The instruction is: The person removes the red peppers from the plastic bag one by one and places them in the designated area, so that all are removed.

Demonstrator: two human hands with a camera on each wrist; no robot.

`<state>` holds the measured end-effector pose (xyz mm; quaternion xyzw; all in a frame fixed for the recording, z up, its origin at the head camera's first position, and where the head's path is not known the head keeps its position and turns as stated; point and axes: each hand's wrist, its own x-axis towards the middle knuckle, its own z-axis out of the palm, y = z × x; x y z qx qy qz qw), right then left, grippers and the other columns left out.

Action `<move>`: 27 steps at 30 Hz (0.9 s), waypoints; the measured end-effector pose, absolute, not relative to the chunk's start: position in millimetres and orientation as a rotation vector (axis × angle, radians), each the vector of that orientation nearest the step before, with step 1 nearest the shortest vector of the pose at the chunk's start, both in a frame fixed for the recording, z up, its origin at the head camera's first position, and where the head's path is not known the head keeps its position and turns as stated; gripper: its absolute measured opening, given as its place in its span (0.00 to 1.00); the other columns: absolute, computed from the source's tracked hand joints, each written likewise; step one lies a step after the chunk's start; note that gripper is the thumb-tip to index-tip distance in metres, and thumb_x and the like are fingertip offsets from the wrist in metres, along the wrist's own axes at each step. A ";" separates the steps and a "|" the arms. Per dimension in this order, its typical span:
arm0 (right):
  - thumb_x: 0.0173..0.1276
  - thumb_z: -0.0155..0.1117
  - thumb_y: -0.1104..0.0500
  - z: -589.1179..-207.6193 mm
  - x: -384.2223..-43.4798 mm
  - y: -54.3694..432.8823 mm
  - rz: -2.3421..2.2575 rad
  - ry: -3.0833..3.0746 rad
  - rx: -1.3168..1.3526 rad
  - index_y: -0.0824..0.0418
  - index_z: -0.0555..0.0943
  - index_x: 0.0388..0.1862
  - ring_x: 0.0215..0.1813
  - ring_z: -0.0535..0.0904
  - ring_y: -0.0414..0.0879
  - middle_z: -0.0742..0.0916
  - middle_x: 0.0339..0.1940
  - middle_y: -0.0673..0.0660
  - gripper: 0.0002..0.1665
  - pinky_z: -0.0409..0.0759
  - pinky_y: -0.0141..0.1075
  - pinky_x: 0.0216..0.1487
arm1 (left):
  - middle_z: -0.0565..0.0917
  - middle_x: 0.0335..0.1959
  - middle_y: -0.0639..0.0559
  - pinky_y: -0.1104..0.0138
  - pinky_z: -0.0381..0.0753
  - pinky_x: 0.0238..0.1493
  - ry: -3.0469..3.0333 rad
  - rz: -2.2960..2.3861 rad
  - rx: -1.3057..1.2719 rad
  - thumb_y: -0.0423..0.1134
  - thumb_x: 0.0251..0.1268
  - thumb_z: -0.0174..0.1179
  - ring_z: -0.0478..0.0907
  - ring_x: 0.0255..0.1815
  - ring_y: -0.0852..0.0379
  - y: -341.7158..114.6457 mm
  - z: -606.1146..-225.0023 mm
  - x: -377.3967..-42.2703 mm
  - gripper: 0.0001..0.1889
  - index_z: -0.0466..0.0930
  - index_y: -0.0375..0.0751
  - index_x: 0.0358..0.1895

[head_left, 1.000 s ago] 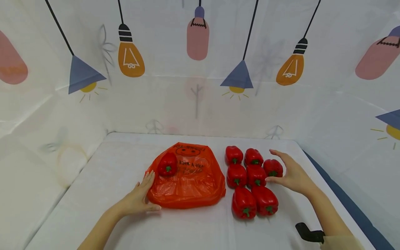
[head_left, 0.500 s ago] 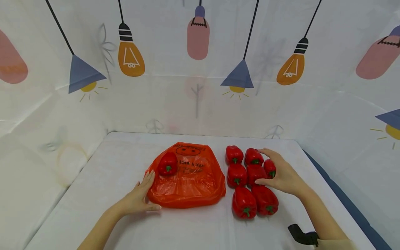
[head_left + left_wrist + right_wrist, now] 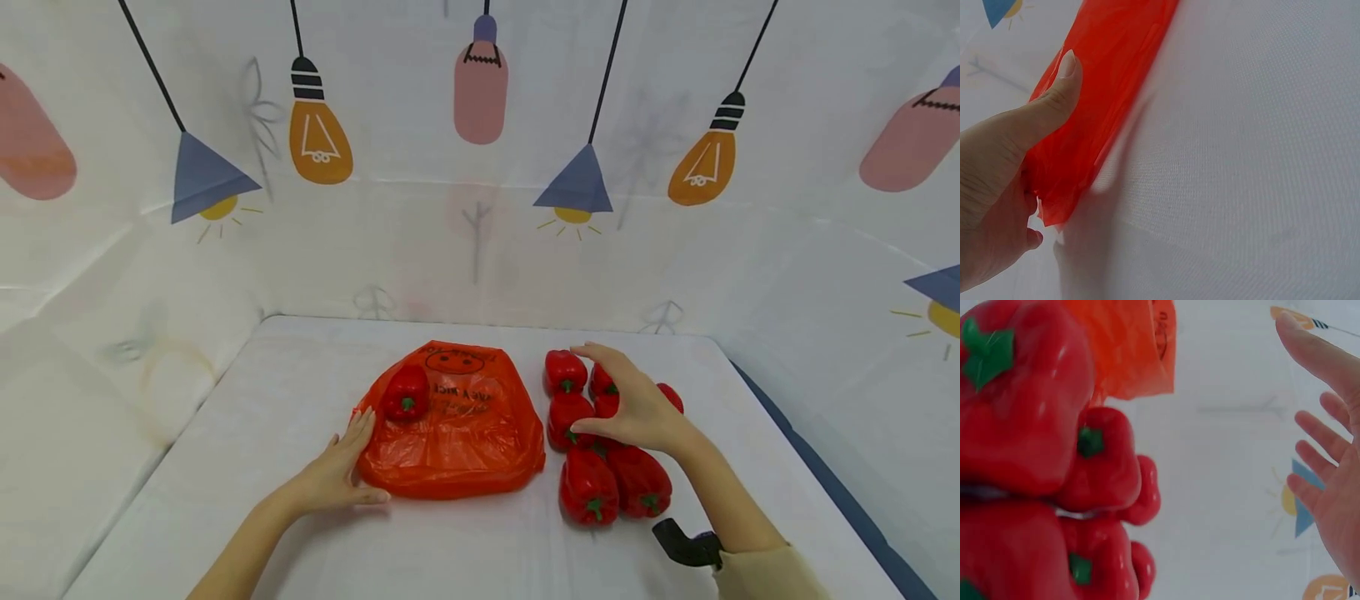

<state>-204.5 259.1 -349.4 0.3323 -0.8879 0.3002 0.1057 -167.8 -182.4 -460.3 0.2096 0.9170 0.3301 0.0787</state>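
Note:
An orange-red plastic bag [image 3: 472, 450] with a printed face lies flat left of centre. One red bell pepper [image 3: 408, 383] rests on its upper left part. My left hand [image 3: 326, 475] lies at the bag's left edge, fingers along the side and thumb at the near corner. In the left wrist view the thumb [image 3: 1060, 90] stretches along the bag. Several more bell peppers [image 3: 588, 492] sit grouped to the bag's right. My right hand [image 3: 633, 404] hovers over that group, thumb and fingers spread, partly hiding some peppers. Nothing is between the fingers in the right wrist view.
A white cloth-covered table [image 3: 465, 550] lies under everything. Behind it hangs a white sheet [image 3: 360, 250] printed with lamps and bulbs. Dark blue material [image 3: 825, 492] runs along the right side. A black piece [image 3: 686, 546] sits at my right wrist.
My right hand has moved left across the pepper group, from the rightmost pepper to over the middle ones, its fingers staying spread. The left hand, bag and peppers have kept their places.

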 end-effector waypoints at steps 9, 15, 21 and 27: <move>0.49 0.80 0.48 -348.2 -210.5 227.8 0.925 -2.638 1.030 0.51 0.63 0.72 0.71 0.62 0.52 0.69 0.71 0.54 0.54 0.75 0.55 0.58 | 0.45 0.76 0.33 0.34 0.38 0.67 2.760 0.983 0.623 0.60 0.45 0.72 0.39 0.75 0.33 -183.3 -459.8 -165.9 0.63 0.44 0.25 0.74; 0.49 0.79 0.44 -349.4 -216.9 208.7 0.916 -2.620 1.090 0.51 0.64 0.72 0.70 0.62 0.49 0.69 0.70 0.51 0.53 0.72 0.54 0.61 | 0.44 0.76 0.33 0.34 0.38 0.67 2.755 0.987 0.617 0.60 0.45 0.72 0.39 0.75 0.34 -182.8 -457.6 -164.8 0.63 0.43 0.25 0.74; 0.49 0.79 0.45 -346.3 -222.2 187.1 0.907 -2.644 1.118 0.50 0.63 0.72 0.70 0.63 0.47 0.69 0.70 0.49 0.53 0.71 0.53 0.62 | 0.43 0.77 0.33 0.34 0.38 0.67 2.754 0.991 0.638 0.60 0.46 0.71 0.38 0.75 0.33 -182.2 -457.8 -165.0 0.63 0.43 0.25 0.74; 0.50 0.79 0.47 -344.3 -228.3 165.6 0.953 -2.640 1.179 0.50 0.64 0.72 0.70 0.63 0.44 0.69 0.69 0.46 0.52 0.70 0.52 0.64 | 0.42 0.77 0.34 0.34 0.38 0.67 2.750 1.007 0.657 0.61 0.47 0.71 0.38 0.76 0.34 -180.6 -459.2 -165.4 0.63 0.42 0.25 0.74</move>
